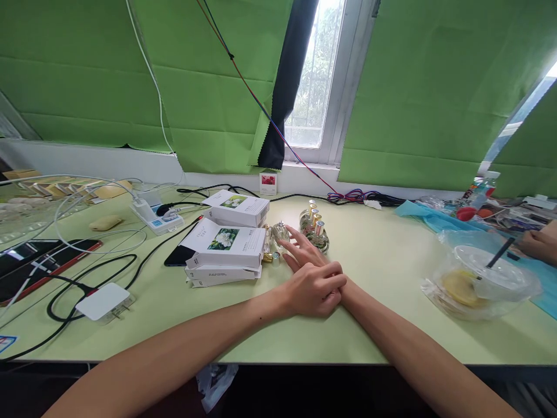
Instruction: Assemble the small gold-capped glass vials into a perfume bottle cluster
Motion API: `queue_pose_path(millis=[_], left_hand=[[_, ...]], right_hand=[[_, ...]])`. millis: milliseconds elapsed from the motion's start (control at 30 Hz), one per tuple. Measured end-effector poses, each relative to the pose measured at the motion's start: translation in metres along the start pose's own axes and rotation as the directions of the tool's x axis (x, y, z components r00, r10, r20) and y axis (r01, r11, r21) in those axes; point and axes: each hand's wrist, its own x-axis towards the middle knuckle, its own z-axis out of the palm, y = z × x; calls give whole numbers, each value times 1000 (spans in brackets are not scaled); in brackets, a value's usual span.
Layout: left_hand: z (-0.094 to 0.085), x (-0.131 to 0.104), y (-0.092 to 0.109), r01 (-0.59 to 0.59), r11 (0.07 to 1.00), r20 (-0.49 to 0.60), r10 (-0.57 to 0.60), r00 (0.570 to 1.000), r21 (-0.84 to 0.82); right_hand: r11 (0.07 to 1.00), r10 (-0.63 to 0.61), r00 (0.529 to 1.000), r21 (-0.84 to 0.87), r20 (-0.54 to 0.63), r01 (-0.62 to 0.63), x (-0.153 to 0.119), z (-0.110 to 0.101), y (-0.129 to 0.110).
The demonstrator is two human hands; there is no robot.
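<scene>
My right hand (308, 252) rests low over the table with its fingers spread, reaching left to a round clear glass perfume bottle (279, 233). The fingertips are at the bottle and seem to touch it, not wrapped round it. My left hand (314, 289) lies across my right wrist, its fingers curled in and their tips hidden; no object shows in it. A small bottle with a silver cap (275, 259) lies beside the boxes. Right behind my right hand stands a row of several perfume bottles (321, 237) with gold and silver caps. White flower-printed boxes (230, 242) are stacked on the left.
Behind the stack is another white box (239, 208). Cables, a power strip (162, 220) and a white charger (105, 301) spread over the left side. A bagged drink cup (483, 273) stands on the right, near another person's hand (537, 244).
</scene>
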Motion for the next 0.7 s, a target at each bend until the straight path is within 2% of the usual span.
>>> queue_pose_path(millis=[200, 333, 500, 700], left_hand=[[0, 0, 1, -13, 1000, -33, 13, 999, 8], [0, -1, 1, -3, 1000, 0, 3, 1000, 13], [1, -1, 0, -2, 1000, -18, 2, 1000, 0], [-1, 1, 0, -8, 1000, -32, 8, 999, 2]], right_hand=[[999, 9, 1000, -40, -21, -10, 1, -6, -6], [1000, 12, 1000, -27, -22, -13, 0, -2, -1], [999, 18, 1000, -41, -8, -18, -2, 5, 4], [998, 53, 997, -21, -50, -54, -4, 5, 4]])
